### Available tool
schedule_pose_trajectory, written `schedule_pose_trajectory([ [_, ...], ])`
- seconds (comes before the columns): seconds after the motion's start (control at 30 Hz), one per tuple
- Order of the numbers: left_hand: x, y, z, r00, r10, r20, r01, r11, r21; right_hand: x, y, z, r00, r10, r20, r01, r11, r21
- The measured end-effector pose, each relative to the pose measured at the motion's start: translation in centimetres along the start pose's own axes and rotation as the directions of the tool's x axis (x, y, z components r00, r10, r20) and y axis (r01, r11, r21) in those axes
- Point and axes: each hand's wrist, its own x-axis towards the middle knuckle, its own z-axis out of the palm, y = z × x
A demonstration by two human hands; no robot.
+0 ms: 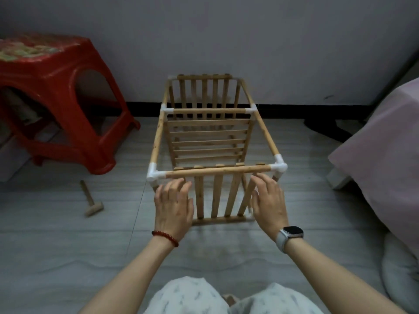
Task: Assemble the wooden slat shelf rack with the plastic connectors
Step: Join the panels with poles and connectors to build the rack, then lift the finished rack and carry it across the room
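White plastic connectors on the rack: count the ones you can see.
4 in clear view: near left corner, near right corner, and the two ends of the middle crossbar, left and right. The far top corners look pale too, but blur hides them.

Both arms outstretched — left hand (pixel 173 206), right hand (pixel 268 200) flat, fingers relaxed

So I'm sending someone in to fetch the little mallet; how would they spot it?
Start at the red plastic stool by the wall on the left. On the grey floor just in front of it, left of the wooden rack, lies the small wooden mallet. It is the only loose tool there: short handle, blocky head, lying flat.
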Motion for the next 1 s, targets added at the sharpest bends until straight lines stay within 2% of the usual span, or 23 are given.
schedule_pose_trajectory([
  [0.07, -2.5, -0.9, -0.2, 0.995, -0.100, -0.003, 0.100, 0.995, -0.011, -1.8, 1.0, 0.0, 0.962, 0.254, 0.104, -0.264, 0.959, 0.104],
  [0.1, -3.5, -1.2, -0.2, 0.975, -0.218, 0.030, 0.218, 0.976, -0.007, -2.5, 1.7, 0.2, 0.906, 0.388, 0.170, -0.412, 0.901, 0.137],
  [0.13, -3.9, -1.4, -0.1, 0.924, -0.373, 0.087, 0.376, 0.927, -0.011, -2.8, 2.2, 0.4, 0.836, 0.503, 0.220, -0.539, 0.828, 0.154],
  [0.17, -3.8, -1.4, -0.1, 0.841, -0.520, 0.149, 0.528, 0.849, -0.012, -2.8, 2.7, 0.7, 0.769, 0.588, 0.248, -0.632, 0.758, 0.163],
  [0.2, -3.4, -1.5, 0.1, 0.745, -0.630, 0.220, 0.647, 0.763, -0.005, -2.5, 3.1, 1.1, 0.711, 0.651, 0.267, -0.700, 0.691, 0.179],
  [0.23, -2.9, -1.6, 0.3, 0.679, -0.683, 0.270, 0.708, 0.706, 0.005, -2.0, 3.1, 1.5, 0.660, 0.698, 0.278, -0.750, 0.629, 0.203],
  [0.33, -1.7, -2.0, 1.6, 0.664, -0.669, 0.333, 0.728, 0.681, -0.085, -0.3, 3.1, 3.0, 0.575, 0.743, 0.341, -0.816, 0.494, 0.300],
  [0.4, -1.0, -1.7, 2.2, 0.613, -0.694, 0.378, 0.781, 0.604, -0.158, 0.9, 3.0, 4.1, 0.536, 0.763, 0.362, -0.839, 0.432, 0.331],
  [0.53, -0.1, -1.2, 2.7, 0.547, -0.720, 0.427, 0.836, 0.502, -0.222, 2.4, 2.8, 5.1, 0.457, 0.845, 0.277, -0.869, 0.359, 0.339],
  [0.63, 1.1, -1.6, 1.6, 0.548, -0.735, 0.400, 0.836, 0.497, -0.233, 3.0, 2.5, 4.4, 0.511, 0.828, 0.230, -0.838, 0.421, 0.348],
  [0.83, 6.3, -1.0, -4.7, 0.657, -0.700, 0.281, 0.745, 0.547, -0.382, 6.3, -0.7, -1.0, 0.663, 0.747, 0.060, -0.696, 0.585, 0.416],
  [0.93, 8.1, -0.7, -5.8, 0.648, -0.721, 0.246, 0.753, 0.560, -0.344, 7.8, -1.7, -2.4, 0.673, 0.739, 0.015, -0.674, 0.604, 0.425],
  [1.0, 9.2, 0.3, -8.7, 0.695, -0.694, 0.190, 0.707, 0.610, -0.357, 8.6, -3.2, -5.4, 0.705, 0.709, -0.031, -0.621, 0.638, 0.456],
])
